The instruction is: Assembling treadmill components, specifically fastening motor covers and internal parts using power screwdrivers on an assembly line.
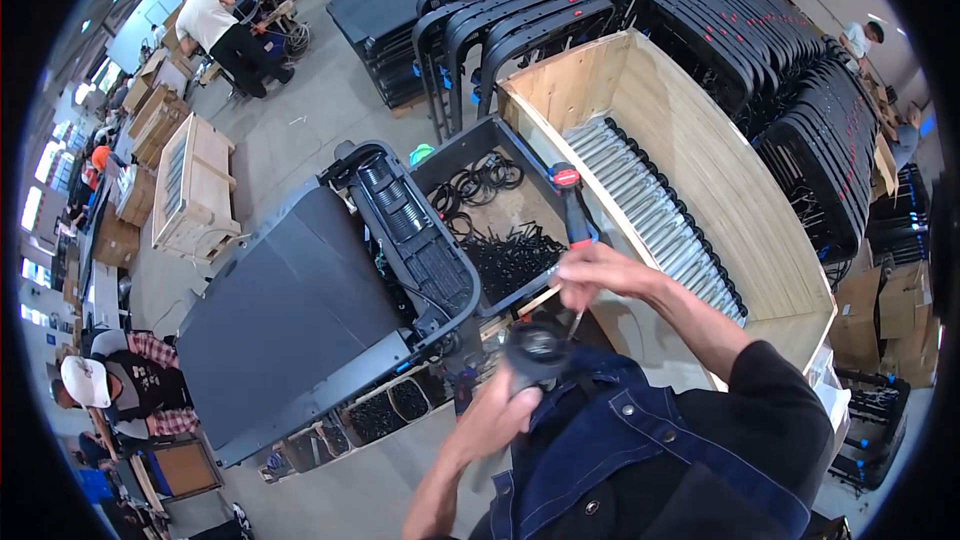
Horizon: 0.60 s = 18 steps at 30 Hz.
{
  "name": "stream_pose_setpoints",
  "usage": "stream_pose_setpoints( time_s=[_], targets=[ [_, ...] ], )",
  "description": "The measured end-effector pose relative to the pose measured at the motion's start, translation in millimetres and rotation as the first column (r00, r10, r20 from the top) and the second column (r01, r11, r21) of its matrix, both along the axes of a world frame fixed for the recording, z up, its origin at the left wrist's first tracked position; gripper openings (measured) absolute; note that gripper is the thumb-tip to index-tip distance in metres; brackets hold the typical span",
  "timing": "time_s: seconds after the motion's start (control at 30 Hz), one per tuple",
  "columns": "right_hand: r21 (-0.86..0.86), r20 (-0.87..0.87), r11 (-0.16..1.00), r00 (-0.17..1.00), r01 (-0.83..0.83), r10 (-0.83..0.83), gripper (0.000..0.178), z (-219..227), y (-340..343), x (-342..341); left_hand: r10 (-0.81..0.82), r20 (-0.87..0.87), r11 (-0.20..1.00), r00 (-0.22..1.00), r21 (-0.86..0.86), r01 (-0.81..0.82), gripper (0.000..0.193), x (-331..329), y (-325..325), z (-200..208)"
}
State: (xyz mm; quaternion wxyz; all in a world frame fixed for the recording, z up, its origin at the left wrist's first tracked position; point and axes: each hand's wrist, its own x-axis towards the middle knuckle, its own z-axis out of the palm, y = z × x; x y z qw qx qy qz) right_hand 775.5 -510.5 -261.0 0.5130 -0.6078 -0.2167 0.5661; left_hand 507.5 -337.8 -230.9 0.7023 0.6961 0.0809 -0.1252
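My left hand [497, 417], at the lower middle, is closed around a dark round part [537, 348] with a ring-like, shiny face, smeared by motion. Just above it, my right hand [598, 275] is closed at the lower end of a black and red power tool [572, 202]. The fingers there are blurred, and their exact hold is hard to make out. A thin metal shaft [575, 325] points down from this hand toward the round part. Beyond both hands, an open dark bin [522, 145] contains black rings [490, 177] and many small black pieces [510, 258].
To the left, a large dark panel machine [290, 310] has an exposed roller frame [410, 225]. Trays of small parts [375, 415] line its near edge. At right stands a wooden crate [720, 140] with metal tubes [650, 215]. Stacked black frames [720, 20] and several people are farther off.
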Motion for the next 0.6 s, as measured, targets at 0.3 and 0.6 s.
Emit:
stream_pose_setpoints(
  time_s=[0.3, 0.6],
  targets=[
    [-0.168, 0.934, 0.982, 0.332, 0.086, 0.131, 0.024, -276.1, 240.8, 204.7, 0.788, -0.043, 0.494, 0.615, -0.553, -0.671, 0.046, -13.9, 50.1, -48.0],
    [-0.506, 0.852, 0.853, -0.081, 0.127, 0.518, 0.017, -350.7, 306.2, 295.5, 0.741, -0.394, 0.339, 0.543, -0.479, -0.81, 0.056, 54.4, 64.1, -80.5]
  ],
)
